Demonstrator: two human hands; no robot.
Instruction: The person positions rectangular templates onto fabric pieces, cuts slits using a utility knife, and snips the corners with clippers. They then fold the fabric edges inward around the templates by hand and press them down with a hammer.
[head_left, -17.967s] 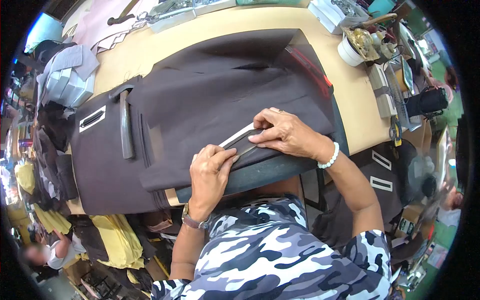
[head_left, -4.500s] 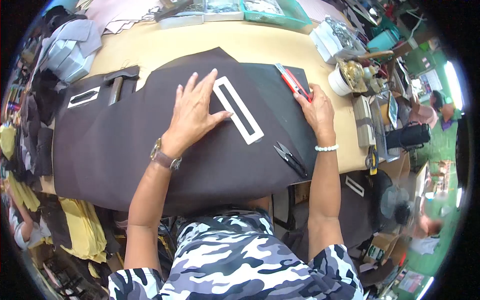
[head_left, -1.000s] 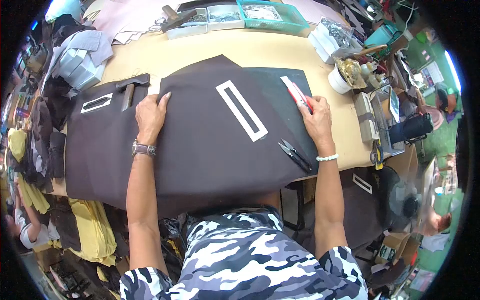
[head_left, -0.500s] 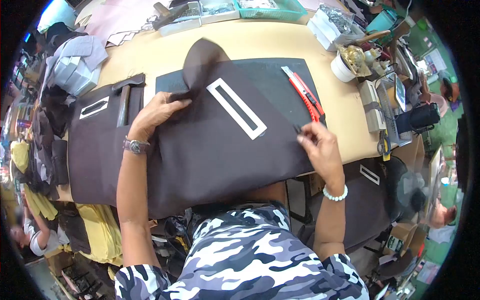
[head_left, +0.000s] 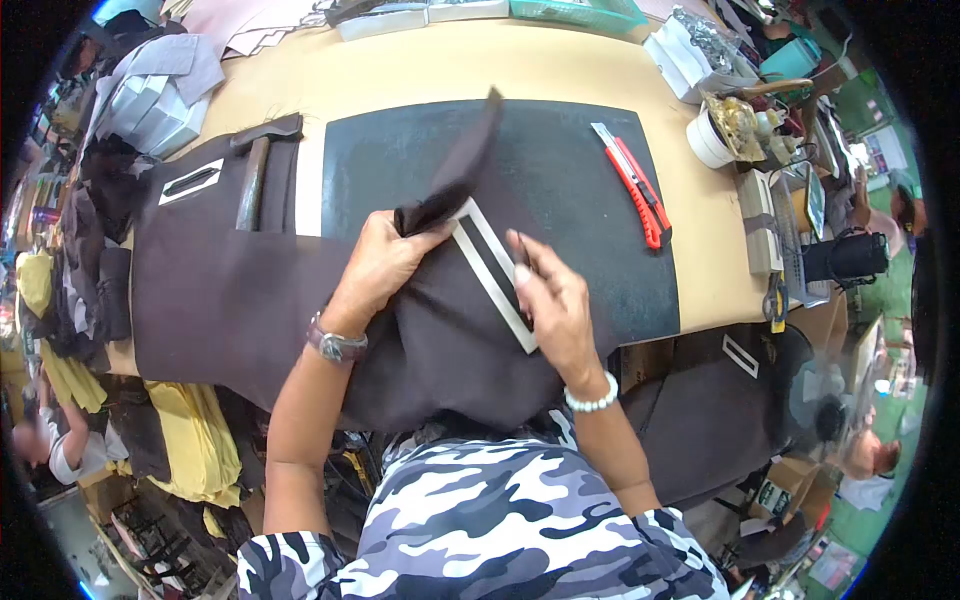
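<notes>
A dark brown fabric piece (head_left: 450, 370) is bunched over the table's front edge, its upper part standing in a raised fold. On it lies a white rectangular frame-shaped strip (head_left: 490, 285) with a long slot. My left hand (head_left: 385, 258) is closed on the fabric beside the strip's upper end, thumb on top. My right hand (head_left: 555, 305) is at the strip's right side, fingers pinched around something small and dark that I cannot make out. A black cutting mat (head_left: 590, 200) lies beneath, with a red utility knife (head_left: 637, 195) on it.
A hammer (head_left: 254, 185) rests on more brown fabric at the left, near another white strip (head_left: 191, 183). At the right stand a white tub (head_left: 708, 142), a wire basket (head_left: 795, 245) and yellow-handled scissors (head_left: 774, 300). A person (head_left: 65, 440) is at the far left.
Both hands have come closer together, the left moving right and the right moving left to the strip. The fabric has drawn in, uncovering more of the mat, and its fold now stands narrower.
</notes>
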